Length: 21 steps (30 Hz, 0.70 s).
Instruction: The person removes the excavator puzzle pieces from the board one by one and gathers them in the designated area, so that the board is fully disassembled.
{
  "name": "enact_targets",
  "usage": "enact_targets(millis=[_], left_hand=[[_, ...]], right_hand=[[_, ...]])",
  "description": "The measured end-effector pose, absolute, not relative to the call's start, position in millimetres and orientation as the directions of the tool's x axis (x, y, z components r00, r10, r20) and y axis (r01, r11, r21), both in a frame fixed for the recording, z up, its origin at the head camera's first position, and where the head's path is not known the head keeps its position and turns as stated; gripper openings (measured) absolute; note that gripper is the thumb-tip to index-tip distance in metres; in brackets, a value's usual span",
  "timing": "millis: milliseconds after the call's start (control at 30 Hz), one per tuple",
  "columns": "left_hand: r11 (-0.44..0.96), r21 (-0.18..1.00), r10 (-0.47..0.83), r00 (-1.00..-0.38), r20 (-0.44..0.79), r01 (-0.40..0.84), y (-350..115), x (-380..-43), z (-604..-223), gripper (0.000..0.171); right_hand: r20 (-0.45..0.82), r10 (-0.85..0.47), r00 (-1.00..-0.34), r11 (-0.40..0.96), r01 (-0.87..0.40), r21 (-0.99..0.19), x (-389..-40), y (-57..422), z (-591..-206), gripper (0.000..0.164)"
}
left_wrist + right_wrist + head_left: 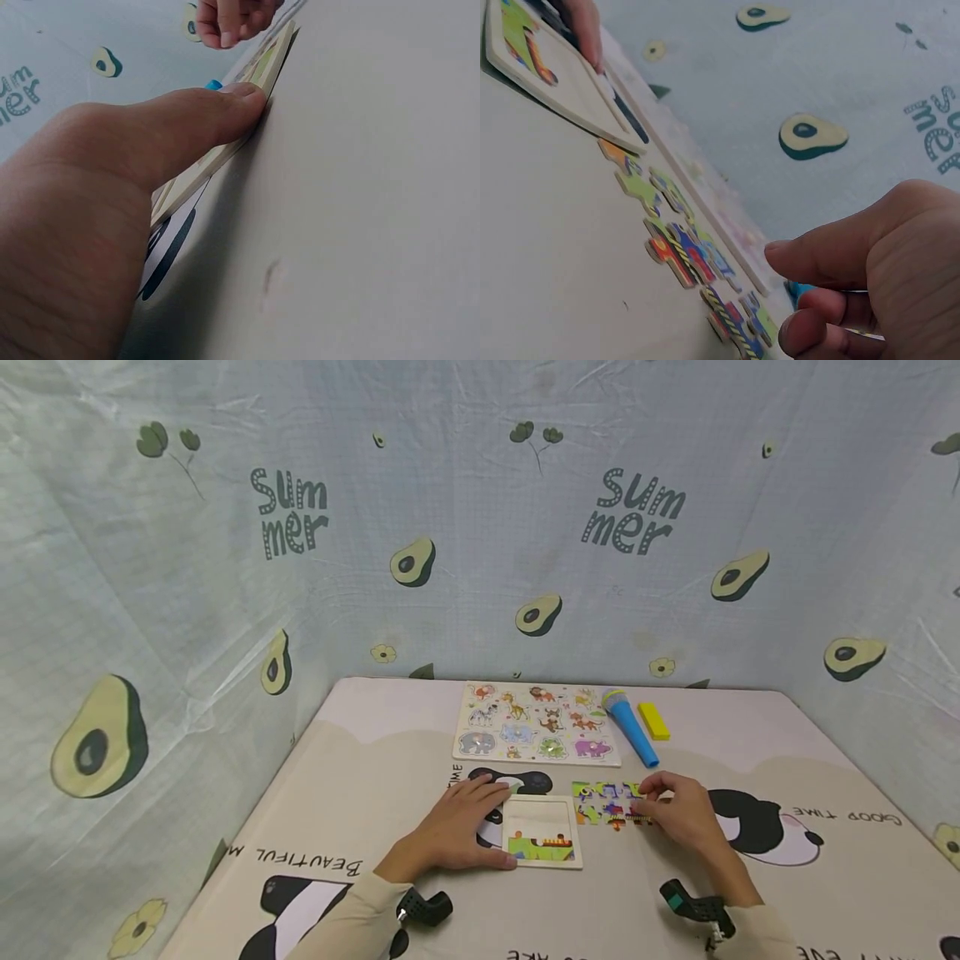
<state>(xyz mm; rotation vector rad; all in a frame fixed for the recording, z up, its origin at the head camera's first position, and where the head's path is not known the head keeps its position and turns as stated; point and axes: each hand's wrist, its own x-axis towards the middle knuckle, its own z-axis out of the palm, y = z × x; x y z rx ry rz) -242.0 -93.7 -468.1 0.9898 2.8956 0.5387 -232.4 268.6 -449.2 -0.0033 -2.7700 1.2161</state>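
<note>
Printed vinyl covers the counter (360, 777), pandas and lettering across it, and the work sits near its front edge, about midway along. Largest there is the wooden puzzle tray (542, 832), mostly bare, with a strip of fitted picture along its near side. The left hand (457, 831) lies flat at the tray's left edge, fingers straight, thumb pressed along the near edge as the left wrist view shows; that grip is released, only bracing. Keeping that pressure steady should stop the tray sliding when a piece is pushed in.

Just right of the tray lie the loose puzzle pieces (607, 803), partly linked in a colourful cluster. The right hand (678, 814) has its fingertips curled at the cluster's right end; whether that grip is already pinching a piece I cannot tell. It seems wise to lift one piece cleanly, without dragging its neighbours, and match its colours to the fitted strip first.

Toward the far edge lie an animal peg board (536, 724), a blue toy microphone (632, 727) and a yellow block (653, 720), well apart from the hands.
</note>
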Motion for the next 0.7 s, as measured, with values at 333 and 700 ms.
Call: enact_targets(millis=[333, 700], left_hand=[[0.726, 0.32, 0.612, -0.784, 0.101, 0.608, -93.9, -242.9, -469.9, 0.101], [0.737, 0.319, 0.603, -0.793, 0.087, 0.596, -93.7, -242.7, -469.2, 0.102]], right_hand=[[0.167, -0.061, -0.984, 0.621, -0.168, -0.765, -224.7, 220.7, -441.9, 0.013], [0.19, -0.385, -0.903, 0.56, -0.392, -0.73, -210.4, 166.6, -447.1, 0.013]])
